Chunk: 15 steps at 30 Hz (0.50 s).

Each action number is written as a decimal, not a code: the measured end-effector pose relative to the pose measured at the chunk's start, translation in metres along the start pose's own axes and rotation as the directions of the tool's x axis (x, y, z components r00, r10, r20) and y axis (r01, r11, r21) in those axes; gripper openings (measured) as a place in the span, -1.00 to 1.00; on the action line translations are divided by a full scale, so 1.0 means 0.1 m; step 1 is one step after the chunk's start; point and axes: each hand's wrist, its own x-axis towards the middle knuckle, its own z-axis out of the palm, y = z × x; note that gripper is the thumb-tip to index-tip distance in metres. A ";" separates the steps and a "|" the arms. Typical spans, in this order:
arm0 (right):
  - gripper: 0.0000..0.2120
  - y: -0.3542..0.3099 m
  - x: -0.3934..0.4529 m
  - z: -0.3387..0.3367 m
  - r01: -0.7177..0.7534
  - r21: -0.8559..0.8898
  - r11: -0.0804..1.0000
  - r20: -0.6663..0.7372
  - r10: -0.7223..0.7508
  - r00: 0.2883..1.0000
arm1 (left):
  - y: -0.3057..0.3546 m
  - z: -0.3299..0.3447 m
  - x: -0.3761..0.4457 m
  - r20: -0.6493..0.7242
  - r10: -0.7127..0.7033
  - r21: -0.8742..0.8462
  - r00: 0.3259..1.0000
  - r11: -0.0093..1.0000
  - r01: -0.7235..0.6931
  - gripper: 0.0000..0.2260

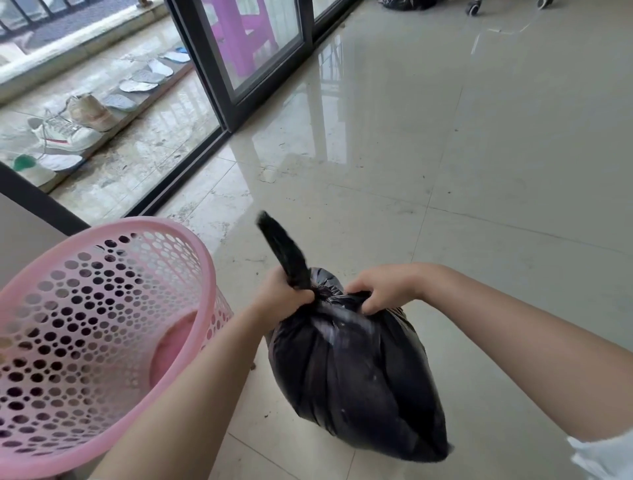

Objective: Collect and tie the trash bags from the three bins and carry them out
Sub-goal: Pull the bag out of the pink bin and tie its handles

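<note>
A full black trash bag hangs above the tiled floor in the lower middle of the head view. Its neck is gathered and twisted. My left hand grips one black strip of the bag's top, which sticks up and to the left. My right hand pinches the other gathered strip on the right of the neck. A pink perforated bin stands to the left, tilted in view, with no bag in it.
A black-framed sliding glass door runs along the upper left, with shoes and insoles on the balcony behind it. Another black bag and chair wheels lie at the far top. Glossy floor tiles spread to the right.
</note>
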 end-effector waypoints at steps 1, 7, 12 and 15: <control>-0.74 -0.02 0.01 0.00 0.005 -0.011 1.000 0.005 -0.005 1.000 | -0.01 0.03 0.00 -0.074 0.026 0.105 0.997 0.994 -0.018 -0.96; -0.72 -0.09 0.02 0.04 -0.015 -0.020 1.000 -0.055 0.014 0.998 | -0.02 0.09 -0.05 -0.215 0.178 0.412 0.960 0.908 -0.076 -0.85; -0.76 0.01 -0.03 0.05 -0.060 -0.007 0.998 -0.044 0.059 0.997 | 0.05 0.08 -0.03 -0.015 -0.148 -0.123 0.989 0.982 0.145 -0.82; -0.73 0.12 -0.07 0.09 -0.103 0.014 0.995 -0.015 0.103 0.995 | 0.04 0.12 -0.09 0.224 -0.239 -0.430 0.945 0.845 0.316 -0.72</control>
